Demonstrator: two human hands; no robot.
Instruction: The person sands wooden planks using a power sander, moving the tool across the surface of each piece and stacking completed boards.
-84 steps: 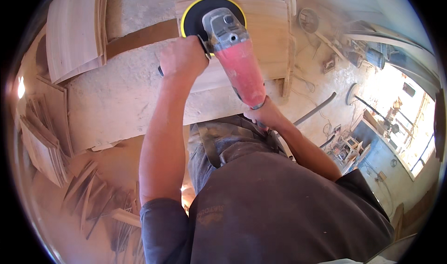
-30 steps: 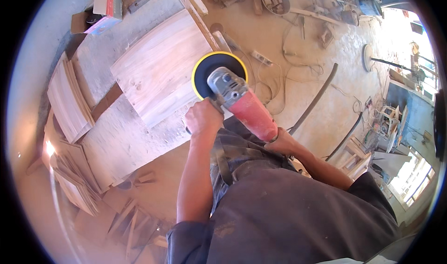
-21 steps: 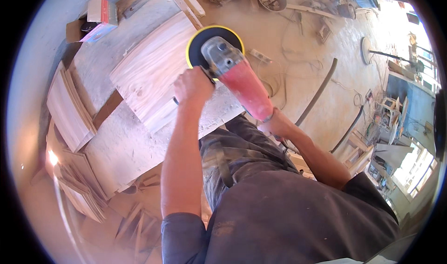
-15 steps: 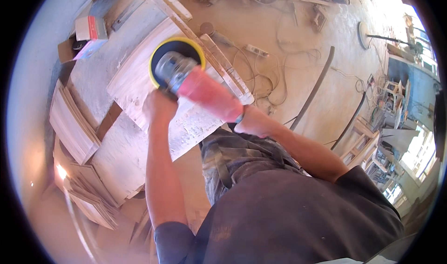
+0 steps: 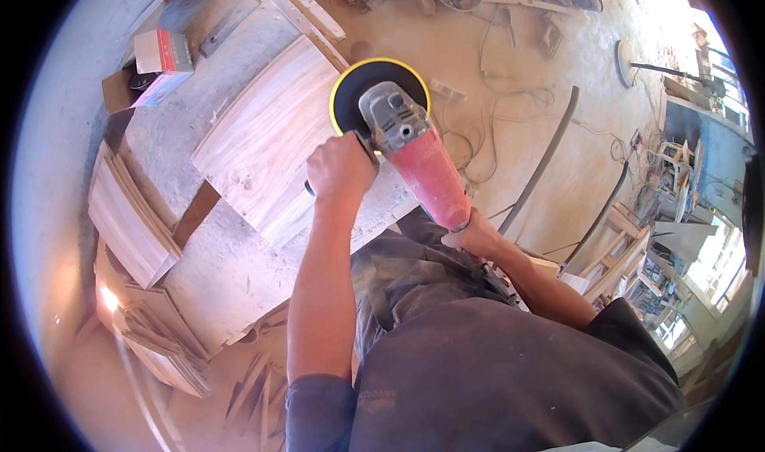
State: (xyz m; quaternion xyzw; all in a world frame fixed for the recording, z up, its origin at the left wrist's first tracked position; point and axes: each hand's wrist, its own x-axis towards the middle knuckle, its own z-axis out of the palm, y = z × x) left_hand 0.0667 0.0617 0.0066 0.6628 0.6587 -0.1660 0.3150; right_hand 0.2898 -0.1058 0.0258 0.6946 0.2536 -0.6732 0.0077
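While both hands point(image 5: 341, 165) point(image 5: 476, 234) grip the sander point(image 5: 402, 137), keep its pad flat on the board point(image 5: 267, 145).

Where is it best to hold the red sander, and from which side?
Probably with both hands: the left hand on the side handle from the left, the right hand around the rear of the long red sander, from behind. Its disc faces down onto the wood panel.

A dust-covered desk point(image 5: 227, 273) carries a pale wooden panel point(image 5: 267, 145) lying flat near its middle, a stack of similar boards point(image 5: 127, 221) at its left edge, and a red-and-white box point(image 5: 163, 54) at the far corner.
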